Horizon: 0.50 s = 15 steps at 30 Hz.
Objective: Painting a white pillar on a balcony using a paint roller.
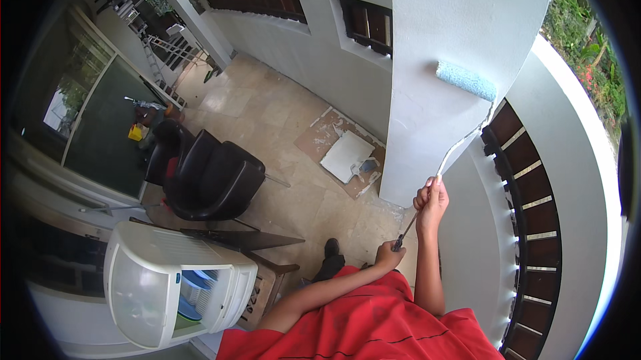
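Observation:
A paint roller with a light blue sleeve (pixel 466 81) rests against the pale grey face of a wall pillar (pixel 425 14). Its bent wire frame (pixel 461 143), coated in pale paint, runs down to my right hand (pixel 431 205), which is closed around the shaft. Lower down, my left hand (pixel 391 256) grips the dark handle end (pixel 398 243) of the same roller. Beyond the pillar's foot, a paint-covered white board or tray lid (pixel 347 156) lies on a stained brown cardboard sheet (pixel 320 140) on the floor.
Black armchairs (pixel 215 180) stand to my left on the tiled floor (pixel 280 125). Close at left is a white plastic dish cabinet (pixel 145 280) with blue plates. Wooden slats (pixel 538 220) fill an opening in the curved wall at right. Ladders (pixel 152 59) stand far back.

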Each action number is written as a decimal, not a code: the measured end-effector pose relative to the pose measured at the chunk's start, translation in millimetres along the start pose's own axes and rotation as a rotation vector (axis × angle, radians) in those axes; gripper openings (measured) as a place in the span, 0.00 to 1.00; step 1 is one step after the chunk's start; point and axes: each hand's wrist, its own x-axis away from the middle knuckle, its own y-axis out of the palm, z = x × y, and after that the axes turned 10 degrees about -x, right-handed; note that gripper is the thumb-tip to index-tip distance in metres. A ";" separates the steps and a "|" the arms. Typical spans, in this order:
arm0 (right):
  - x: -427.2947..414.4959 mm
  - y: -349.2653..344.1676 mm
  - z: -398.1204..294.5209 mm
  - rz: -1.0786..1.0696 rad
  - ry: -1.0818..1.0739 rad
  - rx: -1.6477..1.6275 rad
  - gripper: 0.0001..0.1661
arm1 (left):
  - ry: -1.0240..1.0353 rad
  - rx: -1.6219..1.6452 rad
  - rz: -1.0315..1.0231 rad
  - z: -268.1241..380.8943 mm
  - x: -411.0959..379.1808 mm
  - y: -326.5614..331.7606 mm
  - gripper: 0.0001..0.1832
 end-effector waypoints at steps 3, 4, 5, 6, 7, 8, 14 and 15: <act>0.4 -0.1 -9.8 0.006 -0.038 0.063 0.17 | 0.027 0.032 -0.071 5.1 -1.8 5.4 0.15; 1.3 1.3 -13.6 0.011 -0.059 0.071 0.17 | 0.052 0.010 -0.083 6.3 -4.0 6.5 0.15; 1.8 2.2 -16.2 0.015 -0.079 0.080 0.17 | 0.062 0.014 -0.090 7.6 -7.1 7.0 0.15; 1.3 0.8 -17.0 0.012 -0.096 0.072 0.17 | 0.102 0.010 -0.105 8.7 -10.4 5.5 0.14; 2.0 1.2 -18.5 0.014 -0.107 0.076 0.17 | 0.141 0.007 -0.118 9.4 -13.4 3.3 0.13; 3.3 3.4 -20.1 0.035 -0.146 0.082 0.17 | 0.151 0.009 -0.124 9.8 -15.6 1.0 0.13; 6.6 25.8 -14.2 0.118 -0.280 0.119 0.18 | 0.257 -0.025 -0.197 17.9 -24.8 -33.6 0.12; 7.2 30.7 -10.2 0.115 -0.285 0.122 0.18 | 0.273 -0.022 -0.202 16.0 -26.8 -38.8 0.12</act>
